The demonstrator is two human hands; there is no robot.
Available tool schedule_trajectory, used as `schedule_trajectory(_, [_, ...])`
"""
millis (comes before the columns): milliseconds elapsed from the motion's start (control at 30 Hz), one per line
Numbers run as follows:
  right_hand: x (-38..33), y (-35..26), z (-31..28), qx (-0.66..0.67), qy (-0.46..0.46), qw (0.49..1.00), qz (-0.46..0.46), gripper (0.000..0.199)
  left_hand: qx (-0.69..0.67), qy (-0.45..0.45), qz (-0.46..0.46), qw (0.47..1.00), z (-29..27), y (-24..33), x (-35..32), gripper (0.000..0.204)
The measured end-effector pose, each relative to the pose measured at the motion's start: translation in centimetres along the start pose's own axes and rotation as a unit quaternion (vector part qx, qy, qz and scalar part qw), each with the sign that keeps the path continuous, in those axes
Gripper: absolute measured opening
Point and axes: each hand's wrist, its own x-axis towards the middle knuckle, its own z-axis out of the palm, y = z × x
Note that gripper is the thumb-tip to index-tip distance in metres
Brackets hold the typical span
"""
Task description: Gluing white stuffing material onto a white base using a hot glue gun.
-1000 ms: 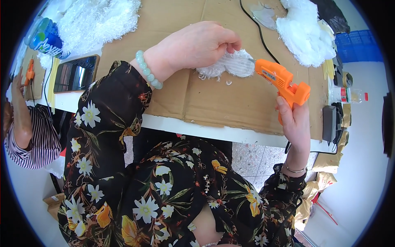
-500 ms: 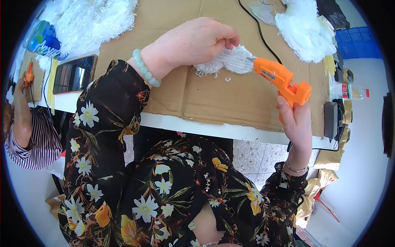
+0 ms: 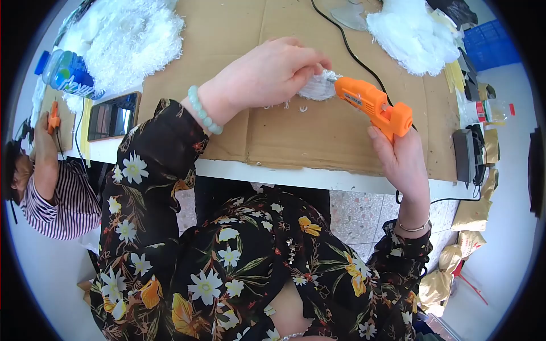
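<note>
My right hand [image 3: 402, 156] grips an orange hot glue gun [image 3: 367, 102] by its handle, fingers wrapped round it. The gun points left, and its nozzle tip touches or nearly touches a small white fringed fabric piece [image 3: 316, 90] on the cardboard. My left hand [image 3: 278, 71], with a pale green bead bracelet at the wrist, is closed in a pinch at the upper left edge of that piece. The fingers hide part of the fabric. Whether glue is coming out cannot be made out. A few loose white threads lie just below the piece.
Brown cardboard [image 3: 227, 142] covers the table. White fluffy material is piled at the left [image 3: 128, 42] and right [image 3: 412, 40]. A phone [image 3: 114, 116] and bottle [image 3: 71, 74] lie at the left. A black cable [image 3: 355, 57] crosses behind the gun. Another person [image 3: 60, 199] works at the far left.
The glue gun and right hand have shifted slightly left, the nozzle with them. My left hand sits slightly lower and covers more of the fabric piece. The view has moved a little.
</note>
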Motion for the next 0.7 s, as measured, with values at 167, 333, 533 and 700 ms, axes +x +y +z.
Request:
schedule_trajectory(167, [0.1,0.0,0.1,-0.025,0.027,0.999,-0.038,0.024,0.094,0.003,0.062,0.994,0.1,0.8,-0.4,0.025])
schedule_trajectory(333, [0.1,-0.2,0.0,-0.032,0.012,0.999,-0.019,0.027,0.060,-0.006,0.027,0.998,0.3,0.9,0.7,0.029])
schedule_trajectory(533, [0.2,0.0,0.1,-0.023,0.019,0.999,-0.028,0.028,-0.140,-0.038,-0.086,0.986,-0.5,1.1,1.1,0.033])
schedule_trajectory(700, [0.1,0.2,0.3,-0.009,0.027,0.999,-0.034,0.027,-0.072,0.001,-0.090,0.993,-3.3,-0.1,-0.3,0.033])
